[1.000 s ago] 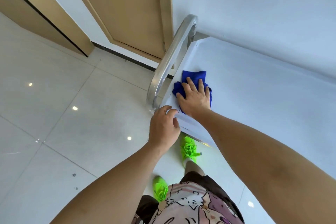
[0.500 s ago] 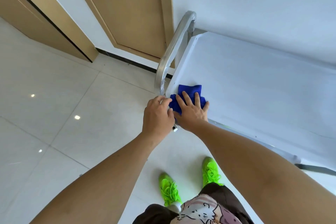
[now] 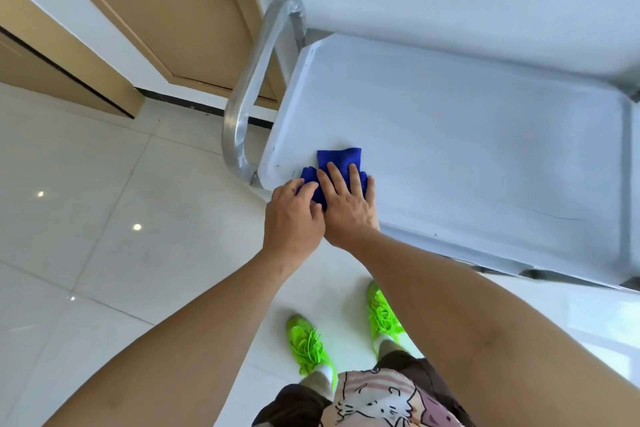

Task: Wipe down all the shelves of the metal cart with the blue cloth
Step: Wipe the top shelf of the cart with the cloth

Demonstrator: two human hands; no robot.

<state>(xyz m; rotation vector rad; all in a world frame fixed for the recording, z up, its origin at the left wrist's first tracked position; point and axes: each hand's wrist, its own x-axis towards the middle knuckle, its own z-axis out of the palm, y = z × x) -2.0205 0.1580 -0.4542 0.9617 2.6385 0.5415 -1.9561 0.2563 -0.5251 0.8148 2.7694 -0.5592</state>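
The metal cart's top shelf (image 3: 467, 149) is a pale, shiny tray that fills the right half of the view. A folded blue cloth (image 3: 341, 159) lies near its front left corner. My right hand (image 3: 349, 204) presses flat on the cloth, fingers spread. My left hand (image 3: 294, 218) sits beside it at the shelf's corner, and its fingertips touch the cloth's left edge. The lower shelves are hidden under the top one.
The cart's curved metal handle (image 3: 256, 87) rises at the shelf's left end. A wooden door (image 3: 173, 3) and white wall stand behind. Glossy floor tiles (image 3: 86, 201) lie to the left. My bright green shoes (image 3: 308, 347) stand close to the cart's front edge.
My right hand has slid the cloth toward me along the left end of the shelf, then a little to the right. My left hand stayed at the front left corner. The view widened.
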